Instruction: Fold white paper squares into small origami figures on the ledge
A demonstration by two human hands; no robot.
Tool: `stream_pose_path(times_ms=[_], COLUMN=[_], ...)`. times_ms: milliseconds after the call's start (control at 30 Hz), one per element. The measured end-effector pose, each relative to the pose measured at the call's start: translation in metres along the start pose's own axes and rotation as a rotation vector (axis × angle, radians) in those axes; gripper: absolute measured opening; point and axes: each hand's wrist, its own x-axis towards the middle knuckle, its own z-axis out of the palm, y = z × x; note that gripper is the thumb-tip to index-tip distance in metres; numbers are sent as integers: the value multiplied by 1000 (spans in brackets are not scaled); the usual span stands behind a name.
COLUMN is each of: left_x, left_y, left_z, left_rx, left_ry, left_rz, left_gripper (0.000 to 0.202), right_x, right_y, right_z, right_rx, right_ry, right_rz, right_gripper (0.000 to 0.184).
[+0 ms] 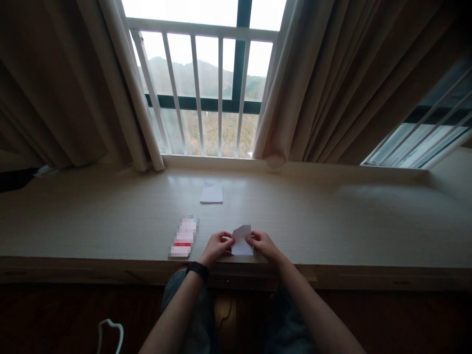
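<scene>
Between my two hands is a small piece of white paper (242, 242), its upper left corner slanted as if folded or cut. My left hand (217, 247) pinches its left edge; a dark band circles that wrist. On the opposite edge, my right hand (262, 244) grips with thumb and fingers. The paper is held near the front edge of the desk. Farther back lies a small stack of white paper (211, 193). To the left of my left hand rests a pixelated, phone-shaped object (183, 238) with a red stripe.
The long pale desk (350, 221) runs across the view below a barred window (206, 93). Curtains (313, 83) hang on both sides down to the desk. A dark object (18, 179) juts in at the far left. A white curved frame (110, 327) stands low on the left.
</scene>
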Motion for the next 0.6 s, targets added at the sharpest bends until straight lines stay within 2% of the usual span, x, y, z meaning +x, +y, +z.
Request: stream_pose_path(times_ms=[200,400,600], left_x=[12,5,0], left_y=[-5,1,0], left_z=[-5,-8,-7], left_rx=[-78,-27,62], left_ry=[6,-86,-27], left_rz=[40,130,176], left_gripper=[43,41,30], right_x=[1,3,2], right_y=[2,9,12], right_z=[-5,-6,-6], right_rx=[78,131,104], right_ry=[-66,-43,-33], right_rz=[35,56,61], right_gripper=[52,36,21])
